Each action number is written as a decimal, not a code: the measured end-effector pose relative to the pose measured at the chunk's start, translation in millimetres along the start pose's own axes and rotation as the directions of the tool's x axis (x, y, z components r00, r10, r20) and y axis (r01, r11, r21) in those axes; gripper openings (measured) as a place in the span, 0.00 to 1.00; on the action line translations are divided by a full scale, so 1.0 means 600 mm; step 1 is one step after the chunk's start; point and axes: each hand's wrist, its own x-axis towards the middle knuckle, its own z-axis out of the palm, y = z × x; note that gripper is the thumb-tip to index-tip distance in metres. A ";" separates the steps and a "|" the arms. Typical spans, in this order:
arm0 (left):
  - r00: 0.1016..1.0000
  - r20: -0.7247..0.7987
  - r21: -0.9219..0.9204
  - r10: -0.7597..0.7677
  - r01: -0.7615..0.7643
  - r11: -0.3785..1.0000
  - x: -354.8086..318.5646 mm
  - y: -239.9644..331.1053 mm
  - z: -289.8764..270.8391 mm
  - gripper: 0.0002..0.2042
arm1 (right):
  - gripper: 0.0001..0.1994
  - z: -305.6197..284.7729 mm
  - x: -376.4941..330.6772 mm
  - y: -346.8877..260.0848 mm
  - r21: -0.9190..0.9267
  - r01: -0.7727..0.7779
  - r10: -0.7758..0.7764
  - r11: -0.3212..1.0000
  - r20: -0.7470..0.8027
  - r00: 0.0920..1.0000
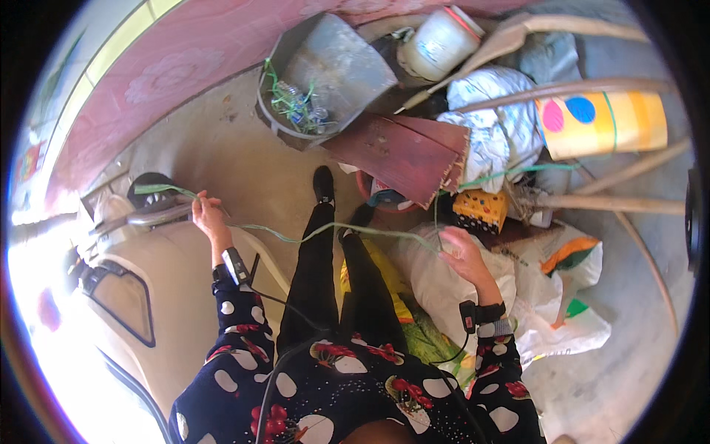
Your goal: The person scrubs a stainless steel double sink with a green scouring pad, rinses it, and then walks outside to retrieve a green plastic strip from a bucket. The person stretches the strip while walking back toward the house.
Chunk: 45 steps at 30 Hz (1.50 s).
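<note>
A long, thin green plastic twine (333, 225) runs slack between my two hands, across the front of my legs. My left hand (210, 220) pinches it, and a wider, flattened end sticks out to the left over a motor scooter. At the right, my right hand (464, 256) has its fingers closed round the other part of the twine. From there a strand rises toward a dark red board (396, 155). Another green length lies over the pile beyond it; whether the two join, I cannot tell.
A grey bin (333, 66) with plastic bottles and green scraps leans near the pink wall. White sacks (562, 296) lie beside my right leg. Long wooden poles (599, 201), a yellow roll (610, 122) and a white bucket (440, 46) crowd the right. The beige scooter (185, 274) stands left.
</note>
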 end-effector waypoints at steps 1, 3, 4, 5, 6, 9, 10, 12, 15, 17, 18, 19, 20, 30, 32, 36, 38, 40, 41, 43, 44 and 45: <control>0.999 -0.032 0.054 0.039 -0.037 0.998 -0.001 -0.014 -0.013 0.09 | 0.18 0.003 0.026 -0.010 -0.093 0.092 -0.097 0.991 -0.057 0.994; 0.998 0.018 0.137 0.060 -0.062 0.989 -0.006 -0.040 -0.025 0.08 | 0.21 0.001 0.090 -0.027 0.032 -0.008 0.007 0.999 0.052 0.999; 1.000 0.017 0.155 0.002 -0.005 0.988 -0.016 -0.053 -0.026 0.08 | 0.21 0.007 0.127 -0.037 0.041 0.023 -0.027 0.999 0.090 0.996; 1.000 0.017 0.211 -0.025 0.021 0.977 -0.025 -0.064 -0.025 0.08 | 0.20 0.015 0.169 -0.045 0.076 0.050 -0.059 0.996 0.127 0.990; 0.994 0.006 0.148 -0.113 0.110 0.983 -0.035 -0.075 -0.022 0.08 | 0.19 0.027 0.215 -0.053 0.039 0.092 -0.097 0.995 0.147 0.984; 0.957 0.025 0.062 -0.290 0.288 0.956 -0.061 -0.104 -0.009 0.08 | 0.19 0.076 0.362 -0.080 0.006 0.156 -0.154 0.988 0.186 0.970; 0.948 0.045 0.050 -0.315 0.313 0.949 -0.069 -0.112 -0.006 0.08 | 0.19 0.103 0.417 -0.088 0.051 0.181 -0.187 0.982 0.204 0.961; 0.919 0.071 0.044 -0.387 0.385 0.922 -0.079 -0.126 0.003 0.08 | 0.19 0.156 0.518 -0.102 0.093 0.235 -0.251 0.967 0.229 0.941; 0.889 0.099 0.015 -0.448 0.449 0.893 -0.089 -0.142 0.010 0.08 | 0.23 0.254 0.656 -0.118 0.123 0.232 -0.256 0.965 0.239 0.937; 0.858 0.158 -0.026 -0.488 0.498 0.867 -0.093 -0.150 0.011 0.08 | 0.29 0.313 0.738 -0.124 0.153 0.153 -0.192 0.976 0.280 0.941; 0.850 0.169 -0.043 -0.498 0.511 0.858 -0.093 -0.154 0.010 0.09 | 0.31 0.341 0.777 -0.127 0.167 0.143 -0.184 0.976 0.266 0.946; 0.835 0.170 -0.050 -0.524 0.538 0.841 -0.093 -0.160 0.010 0.09 | 0.33 0.369 0.815 -0.132 0.180 0.112 -0.156 0.977 0.257 0.954; 0.840 0.194 -0.078 -0.507 0.528 0.845 -0.093 -0.165 0.008 0.09 | 0.35 0.395 0.854 -0.138 0.161 0.150 -0.180 0.976 0.194 0.964; 0.803 0.195 -0.101 -0.562 0.587 0.803 -0.096 -0.195 -0.007 0.10 | 0.11 0.485 0.947 -0.203 0.591 0.036 -0.182 0.806 0.188 0.965; 0.808 0.207 -0.115 -0.552 0.580 0.806 -0.092 -0.184 -0.001 0.09 | 0.13 0.428 0.883 -0.211 0.598 0.070 -0.186 0.798 0.134 0.973; 0.806 0.278 -0.135 -0.522 0.571 0.810 -0.081 -0.152 0.019 0.10 | 0.14 0.272 0.694 -0.229 0.547 0.198 -0.259 0.814 0.037 0.965; 0.794 0.332 -0.120 -0.509 0.571 0.812 -0.076 -0.134 0.033 0.10 | 0.14 0.211 0.590 -0.235 0.486 0.221 -0.245 0.846 -0.016 0.969; 0.768 0.388 -0.098 -0.509 0.584 0.806 -0.073 -0.116 0.054 0.10 | 0.15 0.163 0.489 -0.238 0.424 0.210 -0.243 0.881 0.023 0.970; 0.754 0.405 -0.062 -0.517 0.588 0.807 -0.072 -0.108 0.067 0.10 | 0.15 0.151 0.445 -0.237 0.441 0.207 -0.257 0.873 0.054 0.965; 0.687 0.560 -0.113 -0.463 0.617 0.779 -0.079 -0.091 0.091 0.11 | 0.14 0.134 0.368 -0.234 0.520 0.147 -0.265 0.841 0.159 0.951; 0.650 0.614 -0.125 -0.447 0.640 0.758 -0.085 -0.085 0.109 0.11 | 0.13 0.135 0.334 -0.230 0.599 0.104 -0.261 0.794 0.182 0.948; 0.615 0.664 -0.139 -0.425 0.660 0.739 -0.091 -0.080 0.128 0.11 | 0.13 0.132 0.299 -0.228 0.654 -0.008 -0.193 0.757 0.235 0.953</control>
